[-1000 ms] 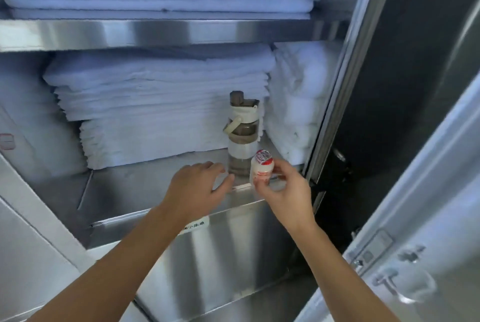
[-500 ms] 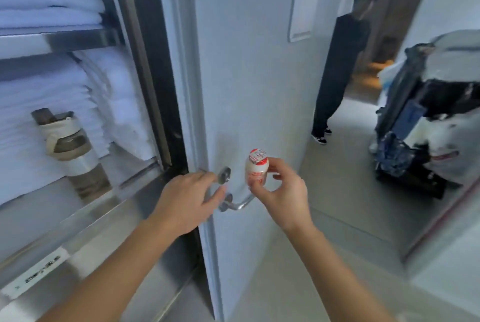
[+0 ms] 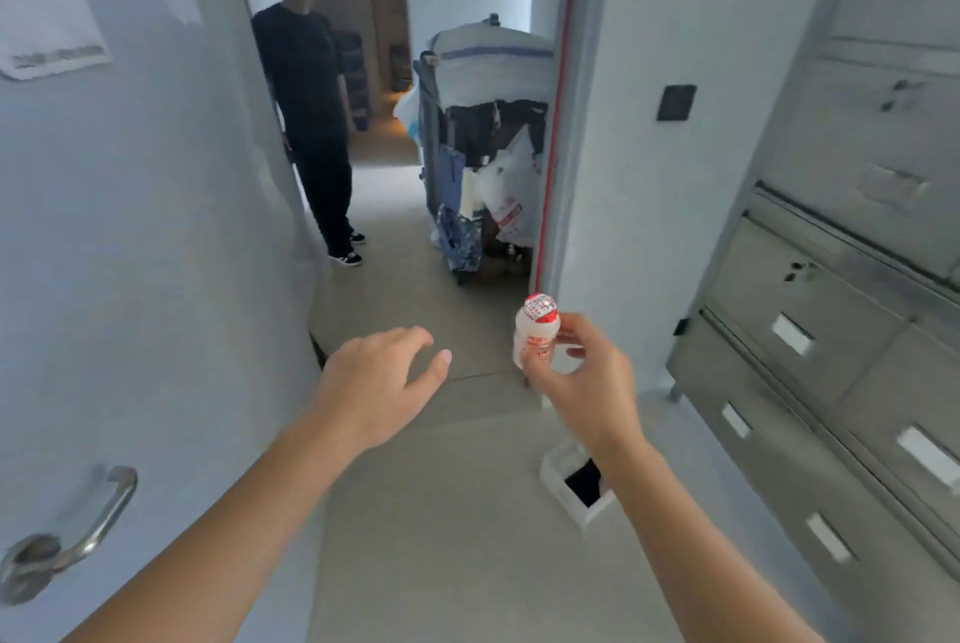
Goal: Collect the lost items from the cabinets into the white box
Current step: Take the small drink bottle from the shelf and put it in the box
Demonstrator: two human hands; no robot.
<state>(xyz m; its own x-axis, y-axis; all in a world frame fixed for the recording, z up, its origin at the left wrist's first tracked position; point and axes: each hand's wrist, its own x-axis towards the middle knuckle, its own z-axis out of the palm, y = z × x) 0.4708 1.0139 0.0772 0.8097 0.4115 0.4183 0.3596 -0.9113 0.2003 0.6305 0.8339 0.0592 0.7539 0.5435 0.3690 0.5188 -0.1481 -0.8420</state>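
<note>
My right hand (image 3: 576, 372) holds a small white yogurt-drink bottle (image 3: 535, 330) with a red foil cap, upright at chest height over the floor. My left hand (image 3: 382, 377) hovers beside it with spread fingers and nothing in it. The white box (image 3: 558, 479) sits on the floor below my right forearm, which hides part of it; something dark lies inside. Steel cabinets (image 3: 841, 310) with drawers and label plates line the right side.
A white door (image 3: 135, 279) with a metal lever handle (image 3: 78, 538) stands at my left. A person in black (image 3: 311, 112) stands in the corridor ahead. A loaded housekeeping cart (image 3: 483, 149) with hanging bags is parked beyond the doorway.
The view has swung right, away from the towel cabinet to the corridor. My left hand has left the door handle. The bottle stays in my right hand.
</note>
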